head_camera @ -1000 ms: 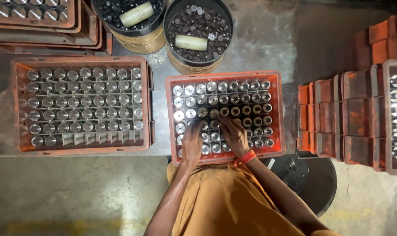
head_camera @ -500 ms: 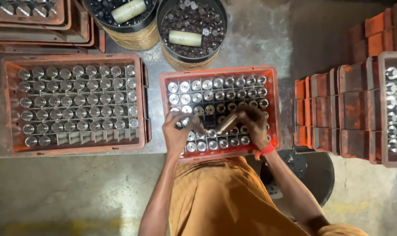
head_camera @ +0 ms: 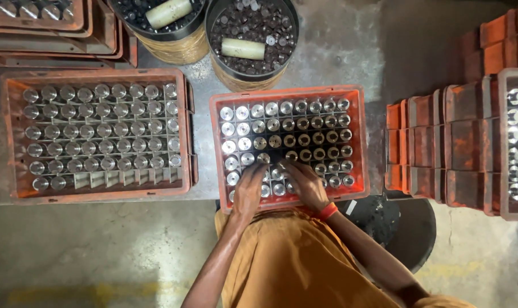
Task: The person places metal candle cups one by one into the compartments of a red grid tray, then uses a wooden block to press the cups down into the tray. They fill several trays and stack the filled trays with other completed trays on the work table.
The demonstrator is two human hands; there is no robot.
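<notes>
left hand (head_camera: 250, 188) | lowered back onto crate's near rows | right hand (head_camera: 305, 183) | drawn closer

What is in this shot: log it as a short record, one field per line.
left hand: flat on the metal cylinders in the near rows of the middle crate
right hand: on the same rows, beside the left; grip unclear
left crate: nearly full of cylinders
buckets: two, holding dark small parts and a pale roll each
right side: stacked orange crates
</notes>
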